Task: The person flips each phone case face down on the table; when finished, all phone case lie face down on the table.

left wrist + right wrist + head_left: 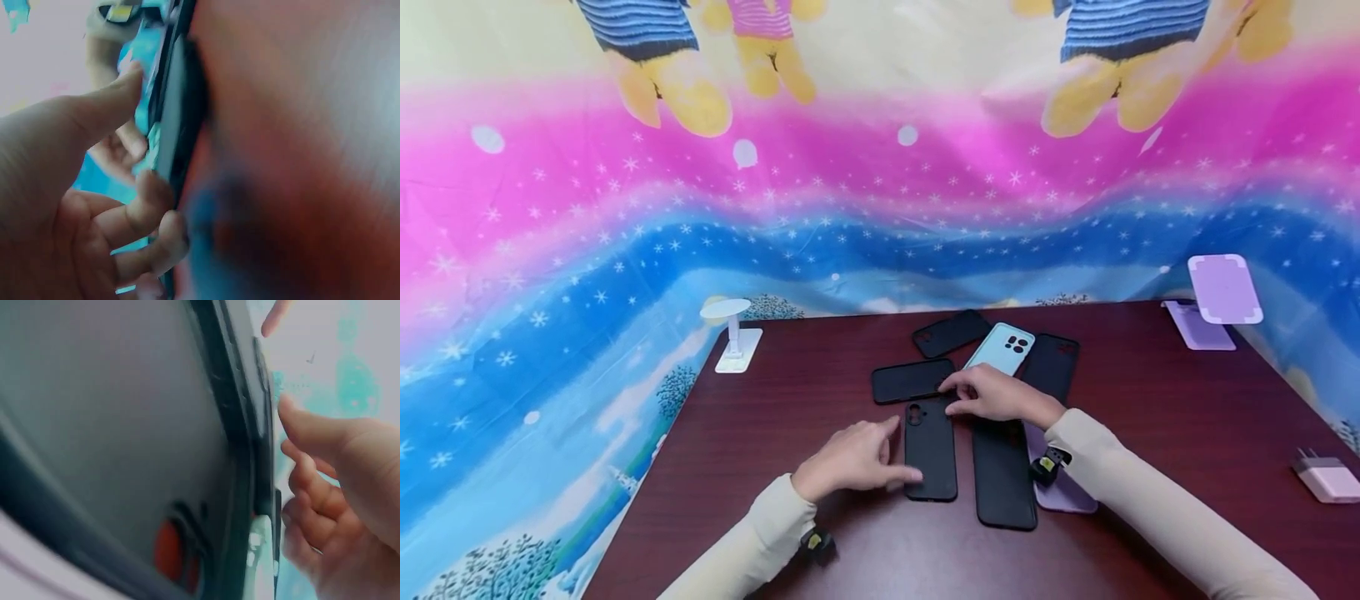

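A black phone case lies flat on the table between the hands, its camera cutout toward the far side. My left hand is at its left edge, with the thumb over the near part of the case and the fingers spread apart from the thumb. At the far right corner is my right hand, its thumb and index finger apart. Just beyond lies another black case, turned sideways, near the right fingertips. In the right wrist view, a large black case fills the left side.
Around the right forearm lie a light blue case, a long black case, a purple case and more black cases. A white stand and a purple stand stand at the back corners. A charger plug lies far right.
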A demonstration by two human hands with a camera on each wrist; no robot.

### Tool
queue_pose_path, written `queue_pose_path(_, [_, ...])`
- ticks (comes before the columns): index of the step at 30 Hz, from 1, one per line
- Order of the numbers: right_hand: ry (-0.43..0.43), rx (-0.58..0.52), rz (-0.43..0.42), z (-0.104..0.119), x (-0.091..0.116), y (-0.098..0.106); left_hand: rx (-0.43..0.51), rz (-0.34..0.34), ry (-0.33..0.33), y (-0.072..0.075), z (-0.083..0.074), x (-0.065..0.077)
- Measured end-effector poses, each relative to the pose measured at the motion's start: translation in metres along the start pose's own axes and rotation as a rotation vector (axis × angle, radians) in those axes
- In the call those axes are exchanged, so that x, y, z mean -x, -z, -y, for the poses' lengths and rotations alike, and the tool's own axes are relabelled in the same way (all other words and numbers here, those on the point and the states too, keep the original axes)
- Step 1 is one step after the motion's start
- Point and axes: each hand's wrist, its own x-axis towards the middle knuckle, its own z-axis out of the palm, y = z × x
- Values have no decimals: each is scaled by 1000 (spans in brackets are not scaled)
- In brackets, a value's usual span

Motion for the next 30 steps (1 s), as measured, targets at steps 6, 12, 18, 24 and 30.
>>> queue_pose_path(6, [-64,108,-172,-5,1,8,-19,-207,-7,21,32,-17])
queue_pose_path(12, [-116,154,-171,-9,-4,7,-72,-237,-25,24,58,-39])
queue_pose_path(18, [-125,158,-141,-15,-5,4,-87,-272,-33,23,62,-48])
queue_pose_path(24, [-90,177,-139,-17,-8,5,-143,-282,-66,24,62,-51])
queue_pose_path(30, [-70,220,-148,-12,-9,9,-236,-324,-128,23,64,-52])
